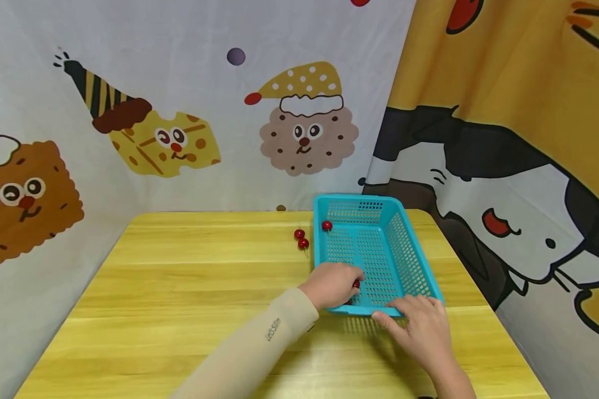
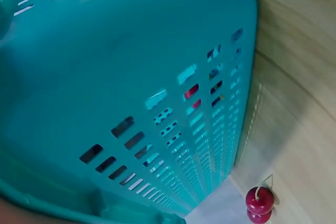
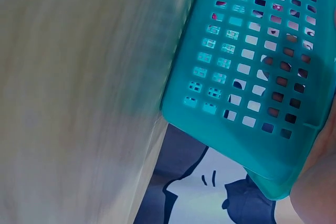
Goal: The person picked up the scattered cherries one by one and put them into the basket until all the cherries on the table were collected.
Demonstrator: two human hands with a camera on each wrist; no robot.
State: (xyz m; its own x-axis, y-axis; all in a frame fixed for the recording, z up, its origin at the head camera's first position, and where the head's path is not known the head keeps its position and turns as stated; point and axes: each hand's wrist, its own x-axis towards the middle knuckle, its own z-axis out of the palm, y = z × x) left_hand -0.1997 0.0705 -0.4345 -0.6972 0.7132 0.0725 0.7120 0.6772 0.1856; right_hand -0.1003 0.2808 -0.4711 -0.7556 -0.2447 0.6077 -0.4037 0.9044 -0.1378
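Blue basket (image 1: 379, 260) on the right half of the worktop (image 1: 204, 277), its length running away from the person. Slotted walls on all sides; the left one stands between the basket floor and two red cherries (image 1: 303, 244) outside. That pair lies side by side, stems on, near the wall but apart from it; the left wrist view shows a strip of wood between.

One far cherry (image 1: 326, 225) inside, at the far left corner. Left hand (image 1: 331, 284) reaches over the near left corner, fingers curled, a held cherry (image 1: 356, 284) pinched at the tips. A bit of dark red shows under that hand, mostly hidden. Beige sleeve (image 1: 259, 338) crosses the near worktop and covers what lies beneath. Right hand (image 1: 421, 330) grips the near rim, thumb outside, fingers over the top.

Behind: pale cloth (image 1: 179, 33) printed with cartoon faces, hanging close to the far edge. Yellow cloth (image 1: 479, 72) to the right, a large black-and-white animal on it.

Edges: basket's far end sits close to the far edge; only a narrow strip of wood to the right edge. Widest stretch runs left from the cherry pair to the left edge. Near side: both forearms take up the room.
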